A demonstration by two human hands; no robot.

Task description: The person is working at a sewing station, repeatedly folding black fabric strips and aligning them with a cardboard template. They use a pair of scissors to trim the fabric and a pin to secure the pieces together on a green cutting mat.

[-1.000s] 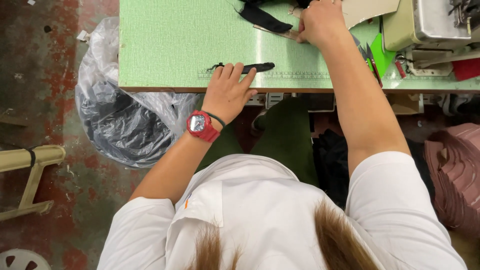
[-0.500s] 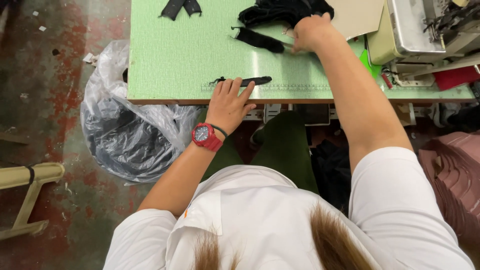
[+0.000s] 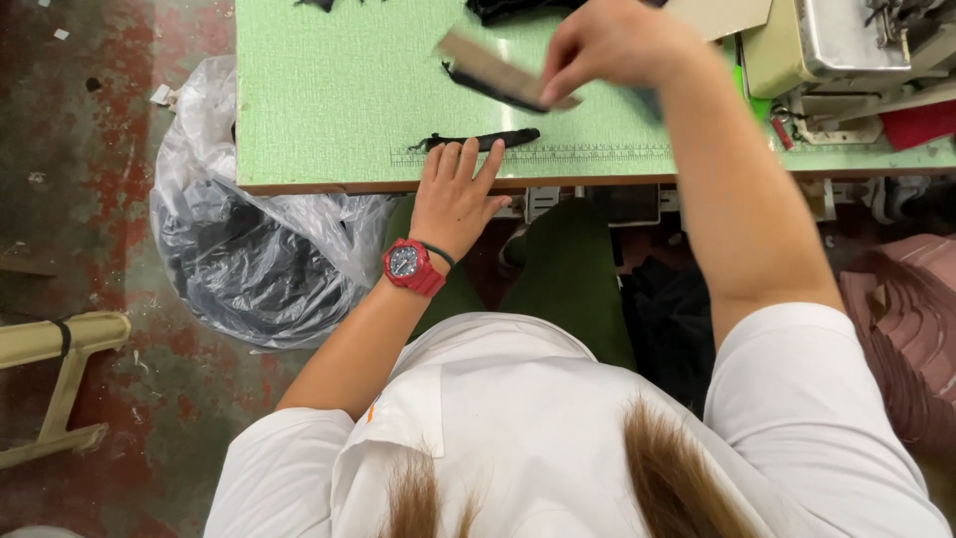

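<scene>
At the green bench (image 3: 329, 100): 2 hands on black fabric strips.
Left hand (image 3: 456, 199) lies open, flat, fingertips pinning one black strip (image 3: 483, 140) at the near edge; right hand (image 3: 607, 45) pinches a tan card (image 3: 488, 68) and another strip. The pinned strip could probably slide off if pressure eases.

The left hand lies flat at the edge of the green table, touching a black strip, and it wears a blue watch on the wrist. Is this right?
Not quite: the head view shows the watch is red, not blue. The rest holds: the left hand lies flat at the green table edge, fingers touching the black strip.
</scene>
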